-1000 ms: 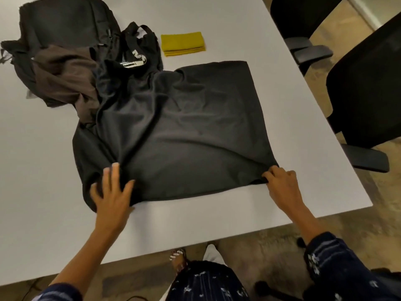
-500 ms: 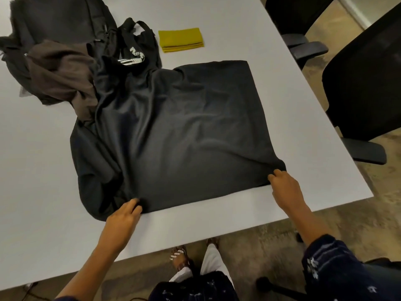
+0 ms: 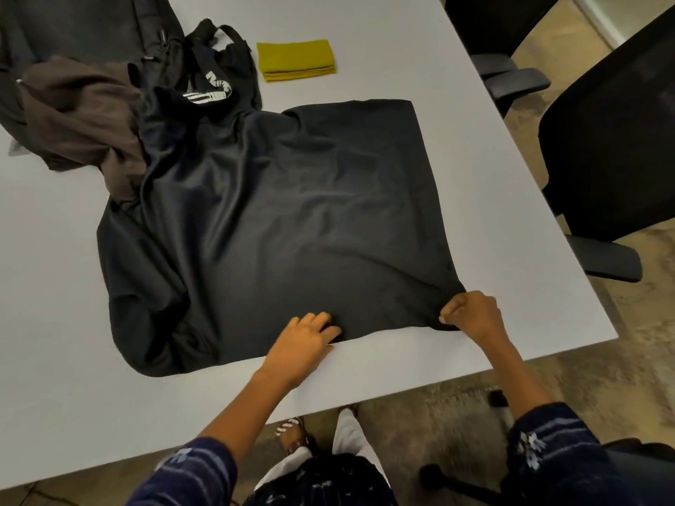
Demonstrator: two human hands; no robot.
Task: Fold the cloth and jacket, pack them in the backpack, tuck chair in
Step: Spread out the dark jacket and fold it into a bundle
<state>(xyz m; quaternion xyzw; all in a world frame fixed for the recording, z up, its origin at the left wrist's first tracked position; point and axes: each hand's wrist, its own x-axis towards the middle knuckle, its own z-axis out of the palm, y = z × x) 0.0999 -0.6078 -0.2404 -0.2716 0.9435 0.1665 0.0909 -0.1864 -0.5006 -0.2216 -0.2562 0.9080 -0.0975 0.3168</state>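
Note:
A black cloth [image 3: 292,220] lies spread across the white table [image 3: 54,396], bunched on its left side. My right hand [image 3: 471,315] pinches its near right corner. My left hand [image 3: 305,341] grips the near hem around the middle. A black backpack [image 3: 91,27] lies at the far left, with a brown jacket [image 3: 84,115] heaped against it and partly under the cloth. A black strap with white print [image 3: 215,89] lies between them.
A folded yellow cloth [image 3: 296,60] lies at the far side of the table. Two black office chairs [image 3: 613,147] stand at the table's right edge. Floor shows beyond the near edge, with my feet below.
My left hand has slid right along the near hem, from the bunched left part to the middle, and now grips it. My right hand keeps hold of the right corner.

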